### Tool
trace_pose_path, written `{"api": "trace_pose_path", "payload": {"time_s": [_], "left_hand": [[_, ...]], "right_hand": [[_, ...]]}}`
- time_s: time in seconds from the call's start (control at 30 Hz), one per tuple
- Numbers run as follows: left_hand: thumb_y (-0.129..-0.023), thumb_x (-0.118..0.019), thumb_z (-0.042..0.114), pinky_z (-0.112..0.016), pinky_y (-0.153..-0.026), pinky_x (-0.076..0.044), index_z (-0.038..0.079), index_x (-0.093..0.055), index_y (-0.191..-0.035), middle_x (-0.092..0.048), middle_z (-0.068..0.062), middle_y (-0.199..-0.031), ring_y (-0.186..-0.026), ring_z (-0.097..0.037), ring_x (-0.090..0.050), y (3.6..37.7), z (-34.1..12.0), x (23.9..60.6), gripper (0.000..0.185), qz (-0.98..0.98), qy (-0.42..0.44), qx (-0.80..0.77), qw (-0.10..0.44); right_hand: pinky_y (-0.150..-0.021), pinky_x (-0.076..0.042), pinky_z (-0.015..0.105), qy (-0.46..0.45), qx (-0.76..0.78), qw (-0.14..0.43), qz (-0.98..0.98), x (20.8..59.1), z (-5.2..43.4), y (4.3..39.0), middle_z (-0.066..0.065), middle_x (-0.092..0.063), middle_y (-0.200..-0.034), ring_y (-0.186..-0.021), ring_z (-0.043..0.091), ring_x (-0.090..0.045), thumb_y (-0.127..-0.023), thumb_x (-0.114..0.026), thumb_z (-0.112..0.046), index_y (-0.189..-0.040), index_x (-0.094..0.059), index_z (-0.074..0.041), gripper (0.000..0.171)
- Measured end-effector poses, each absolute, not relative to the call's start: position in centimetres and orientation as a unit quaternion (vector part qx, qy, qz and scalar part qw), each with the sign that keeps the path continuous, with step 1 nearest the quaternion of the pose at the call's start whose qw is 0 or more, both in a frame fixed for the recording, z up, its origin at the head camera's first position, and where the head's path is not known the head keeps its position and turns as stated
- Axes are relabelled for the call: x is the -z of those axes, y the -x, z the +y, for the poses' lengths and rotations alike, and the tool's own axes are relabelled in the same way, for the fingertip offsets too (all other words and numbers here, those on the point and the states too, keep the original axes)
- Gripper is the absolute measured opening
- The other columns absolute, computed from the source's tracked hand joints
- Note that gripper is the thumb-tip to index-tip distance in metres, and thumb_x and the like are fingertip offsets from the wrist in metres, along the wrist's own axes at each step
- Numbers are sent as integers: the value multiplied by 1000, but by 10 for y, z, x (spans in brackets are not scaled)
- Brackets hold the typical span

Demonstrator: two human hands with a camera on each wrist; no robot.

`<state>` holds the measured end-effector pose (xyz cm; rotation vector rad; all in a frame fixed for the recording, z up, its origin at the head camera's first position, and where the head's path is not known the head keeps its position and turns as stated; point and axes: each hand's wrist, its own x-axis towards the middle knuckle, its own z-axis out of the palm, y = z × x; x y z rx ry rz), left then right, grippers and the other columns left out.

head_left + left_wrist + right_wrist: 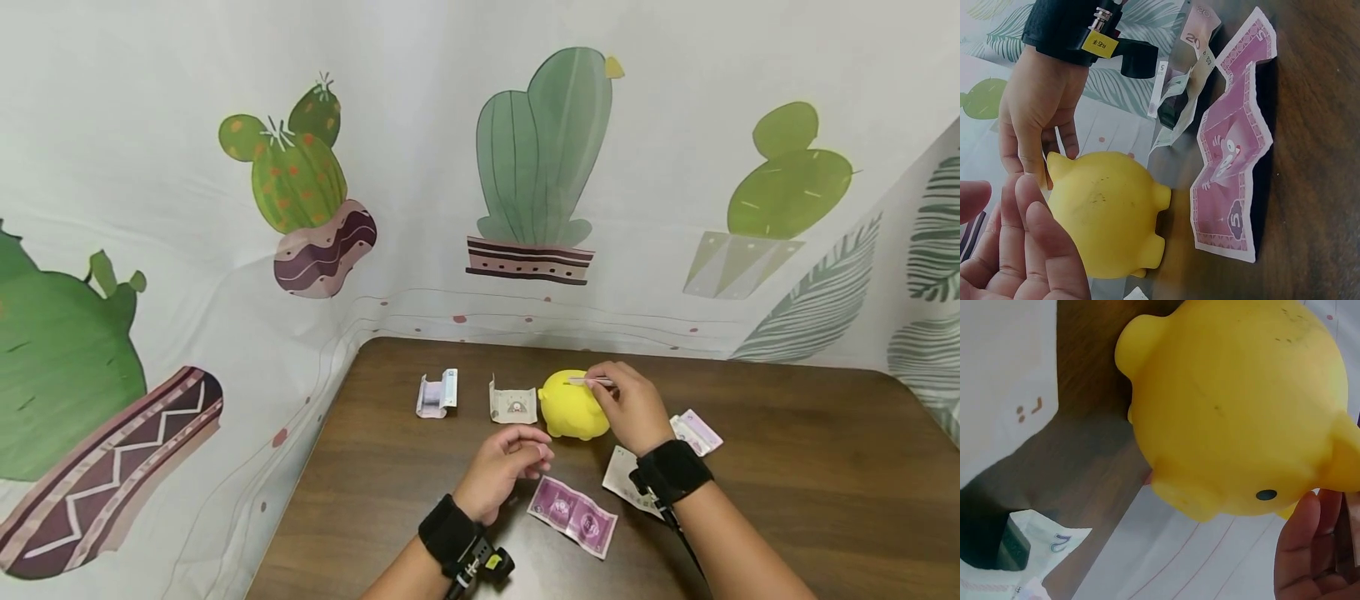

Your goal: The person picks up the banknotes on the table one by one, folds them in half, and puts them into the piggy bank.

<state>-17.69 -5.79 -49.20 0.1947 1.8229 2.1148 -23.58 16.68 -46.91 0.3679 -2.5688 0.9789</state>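
A yellow piggy bank stands on the brown table. Between thumb and fingers, my right hand pinches a folded banknote at the top of the bank. The note's far end is at the bank's top; how deep it sits there I cannot tell. My left hand hovers in front of the bank, fingers loosely bent and holding nothing. A creased purple banknote, marked 5 in the left wrist view, lies below that hand. Partly hidden under my right wrist is a pale banknote.
Left of the bank lie a bent beige banknote and a curled bluish one. Several more notes lie to the right, beyond my right wrist. Behind the table hangs a white cloth printed with cacti.
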Motion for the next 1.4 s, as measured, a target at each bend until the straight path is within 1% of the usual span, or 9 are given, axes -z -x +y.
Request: {"api": "trace_pose_path", "payload": {"time_s": [0.33, 0.5, 0.6, 0.7, 0.87, 0.97, 1.13, 1.23, 1.4], "left_hand": [[-95, -63, 9, -29, -78, -54, -7, -62, -117, -73, -7, -96, -84, -11, -67, 178, -56, 495, 28, 637, -61, -748, 176], [-94, -63, 9, -29, -78, -54, -6, -62, -116, -72, -4, -94, -84, -11, -67, 177, -56, 496, 27, 637, -61, -748, 176], [-95, -63, 10, -29, -78, -54, -7, -62, -117, -72, -2, -93, -84, -10, -67, 177, -56, 496, 28, 637, -62, -748, 177], [-95, -63, 10, -29, -79, -54, -7, -62, -117, -72, -3, -94, -84, -10, -67, 178, -56, 497, 28, 636, -64, -749, 177], [-96, -61, 10, -29, -78, -55, -4, -62, -116, -72, 1, -93, -83, -10, -67, 180, -57, 499, 25, 635, -64, -750, 174], [-96, -61, 10, -28, -77, -54, -4, -62, -116, -71, 3, -91, -82, -10, -67, 180, -57, 499, 25, 634, -64, -751, 173], [-96, -61, 11, -28, -77, -54, -5, -62, -116, -71, 4, -91, -82, -9, -67, 179, -57, 498, 25, 637, -65, -748, 173], [-96, -60, 11, -28, -77, -54, -5, -62, -116, -71, 3, -91, -82, -10, -67, 179, -57, 497, 26, 638, -63, -748, 173], [-97, -60, 12, -30, -78, -55, -5, -62, -117, -71, 2, -91, -82, -10, -67, 179, -59, 495, 27, 637, -58, -749, 172]], "right_hand": [[-77, -54, 43, -140, -326, 174, -919, 466, 166, 239, 9, -69, -99, -88, 25, -67, -96, -68, -10, -105, -70, -12, 10], [-77, -54, 44, -150, -299, 165, -928, 461, 165, 239, 7, -68, -95, -87, 24, -67, -95, -68, -10, -104, -69, -12, 8], [-75, -54, 43, -156, -282, 158, -934, 458, 164, 240, 7, -66, -94, -84, 23, -65, -95, -68, -10, -102, -68, -12, 7], [-72, -52, 41, -163, -266, 151, -938, 456, 163, 242, 6, -65, -92, -79, 21, -62, -95, -68, -10, -102, -68, -12, 7], [-71, -53, 40, -182, -238, 145, -943, 454, 160, 246, 6, -64, -91, -77, 19, -60, -95, -68, -9, -101, -69, -10, 6], [-72, -54, 40, -196, -218, 142, -945, 453, 158, 248, 6, -63, -90, -77, 19, -59, -95, -68, -8, -101, -70, -9, 7], [-73, -55, 39, -211, -189, 133, -950, 450, 155, 250, 7, -60, -89, -77, 20, -57, -95, -68, -8, -99, -69, -7, 5], [-71, -55, 39, -209, -170, 129, -954, 450, 153, 250, 7, -58, -89, -77, 20, -56, -96, -66, -9, -98, -66, -7, 3], [-67, -52, 39, -205, -140, 137, -959, 453, 149, 251, 9, -55, -90, -76, 22, -53, -98, -62, -15, -95, -61, -5, 10]]}}
